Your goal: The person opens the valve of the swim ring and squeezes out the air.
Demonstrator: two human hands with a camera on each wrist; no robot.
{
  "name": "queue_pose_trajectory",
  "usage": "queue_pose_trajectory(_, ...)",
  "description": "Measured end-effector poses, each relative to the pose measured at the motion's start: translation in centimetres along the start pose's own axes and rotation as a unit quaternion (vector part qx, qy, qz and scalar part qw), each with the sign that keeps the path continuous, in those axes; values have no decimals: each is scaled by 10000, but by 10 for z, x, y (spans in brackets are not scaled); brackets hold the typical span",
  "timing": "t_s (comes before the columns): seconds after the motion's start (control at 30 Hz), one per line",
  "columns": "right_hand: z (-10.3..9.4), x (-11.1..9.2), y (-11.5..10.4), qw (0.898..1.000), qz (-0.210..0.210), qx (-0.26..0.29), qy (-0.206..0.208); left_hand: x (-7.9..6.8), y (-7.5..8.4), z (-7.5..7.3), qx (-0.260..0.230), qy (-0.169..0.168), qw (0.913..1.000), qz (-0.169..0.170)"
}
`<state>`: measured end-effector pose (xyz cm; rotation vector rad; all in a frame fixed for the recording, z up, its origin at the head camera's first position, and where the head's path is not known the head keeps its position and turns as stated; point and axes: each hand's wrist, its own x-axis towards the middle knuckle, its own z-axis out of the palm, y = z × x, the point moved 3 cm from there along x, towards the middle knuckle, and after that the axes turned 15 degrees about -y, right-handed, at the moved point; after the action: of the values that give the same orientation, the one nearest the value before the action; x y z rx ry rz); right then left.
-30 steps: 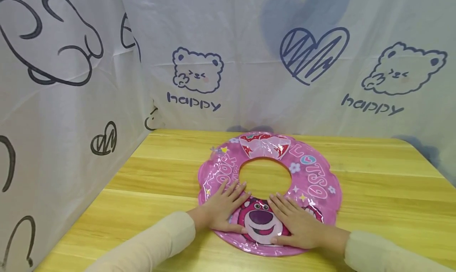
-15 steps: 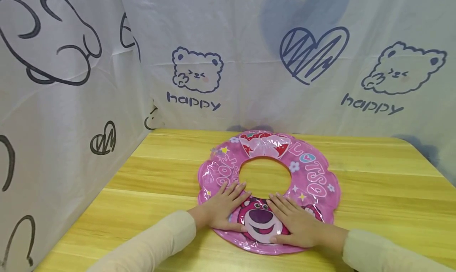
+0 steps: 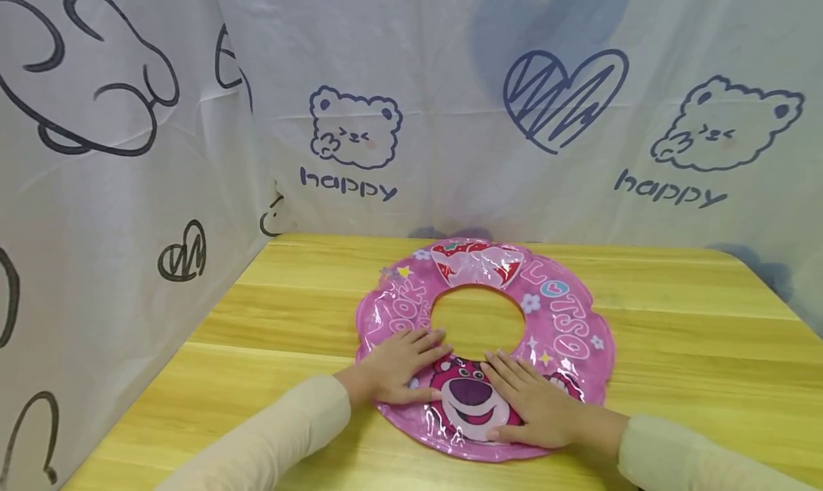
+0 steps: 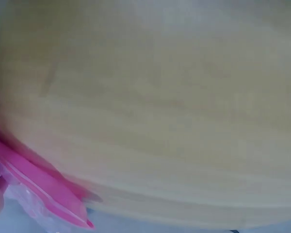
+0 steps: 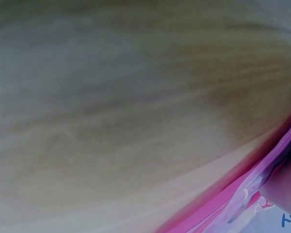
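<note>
A pink inflatable swim ring (image 3: 572, 312) with a bear face, strawberries and lettering lies on the wooden table, partly puffed and shiny. On its near left part rests my left hand (image 3: 401, 366), fingers spread and straight toward the ring's hole. My right hand (image 3: 536, 405) lies on the near right part, fingers straight, with its thumb on the bear's chin. Both palms face down, so the undersides are hidden. In the left wrist view only the ring's pink edge (image 4: 48, 189) shows at the lower left. The right wrist view has the pink edge (image 5: 233, 194) at lower right.
The yellow wood-grain table (image 3: 257, 319) extends around the ring on all sides. Behind it hangs a white cloth (image 3: 450, 155) printed with bears, hearts and the word happy. Another printed cloth (image 3: 116, 212) hangs along the left side.
My left hand has shifted slightly up and left on the ring, and its fingers sit closer together. My right hand stays nearly in place. The ring has hardly moved.
</note>
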<state>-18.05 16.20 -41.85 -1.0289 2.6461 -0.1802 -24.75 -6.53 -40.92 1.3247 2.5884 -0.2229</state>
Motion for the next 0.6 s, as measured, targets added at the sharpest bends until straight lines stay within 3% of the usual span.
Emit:
queue_pose_trajectory(0.1,1,0,0,9999,5,-123,19,1,-8,-3,383,291,9988,53)
queue_pose_trajectory(0.23,3,0,1,9999,-34,-126,65,3,-20,-2,700,439,9963,-223)
queue_pose_trajectory(0.33,4,0,2,9999,-76,-116,85,4,-25,1,675,367,9963,-399)
queue_pose_trajectory(0.6,1,0,3,9998,-93,-165,39,7,-27,6,449,132,9978,-469)
